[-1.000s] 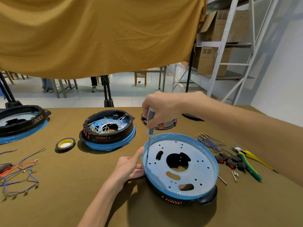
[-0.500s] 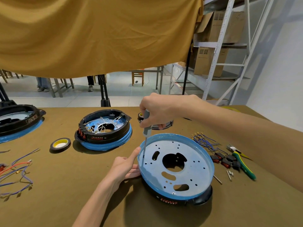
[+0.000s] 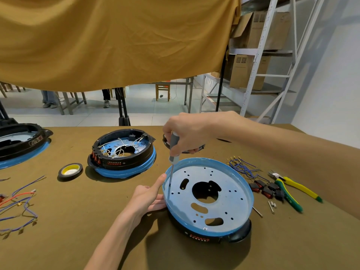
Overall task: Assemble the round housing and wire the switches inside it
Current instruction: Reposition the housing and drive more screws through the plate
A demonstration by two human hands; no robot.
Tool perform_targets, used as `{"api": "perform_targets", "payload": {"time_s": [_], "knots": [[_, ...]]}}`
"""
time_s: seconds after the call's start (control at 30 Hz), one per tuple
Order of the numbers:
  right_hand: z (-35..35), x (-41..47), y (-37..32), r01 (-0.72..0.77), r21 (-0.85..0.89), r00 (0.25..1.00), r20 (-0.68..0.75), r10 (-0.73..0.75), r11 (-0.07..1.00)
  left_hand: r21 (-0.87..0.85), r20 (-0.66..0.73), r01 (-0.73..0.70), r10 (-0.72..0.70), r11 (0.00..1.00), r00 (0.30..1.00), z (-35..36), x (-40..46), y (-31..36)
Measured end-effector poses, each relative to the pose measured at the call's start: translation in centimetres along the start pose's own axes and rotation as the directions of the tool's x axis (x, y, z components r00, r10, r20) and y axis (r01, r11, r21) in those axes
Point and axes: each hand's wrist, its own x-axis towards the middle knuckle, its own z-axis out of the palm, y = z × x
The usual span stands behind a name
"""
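round housing (image 3: pixel 229 201), blue plate up, braced by left hand (image 3: pixel 145 196); right hand (image 3: pixel 186 132) grips screwdriver (image 3: pixel 173 152), tip inside rim. second housing (image 3: pixel 124 152), beyond left hand, holds white wires.

Two bare forearms, left hand (image 3: pixel 145 197), right hand (image 3: pixel 185 131), sleeveless, ringless.

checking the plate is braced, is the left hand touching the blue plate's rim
Touching. The head view shows the left hand pressed against the blue plate at its near-left rim, thumb tip on the edge, no gap visible.
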Motion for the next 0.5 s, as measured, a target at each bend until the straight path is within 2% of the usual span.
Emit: {"api": "perform_targets", "payload": {"time_s": [0.17,0.37,0.43,0.5], "knots": [[0.1,0.6,0.2,-0.007,-0.095,1.0,-0.018,0.005,0.995,-0.014,0.018,0.01,-0.01,1.0,1.0,0.0,-0.3,0.1],[0.3,0.9,-1.3,0.005,-0.123,0.999,-0.036,-0.01,0.992,-0.033,0.022,-0.011,0.012,0.999,1.0,0.0,-1.1,0.0],[0.3,0.4,-1.2,-0.013,-0.092,0.999,-0.036,0.01,0.996,-0.053,0.034,0.005,-0.003,0.999,0.999,-0.1,-1.3,0.3],[0.2,-1.1,0.0,-0.054,0.033,0.998,-0.024,0.055,0.998,-0.098,0.055,0.017,-0.012,0.995,0.998,-0.2,-1.3,0.7]]}}
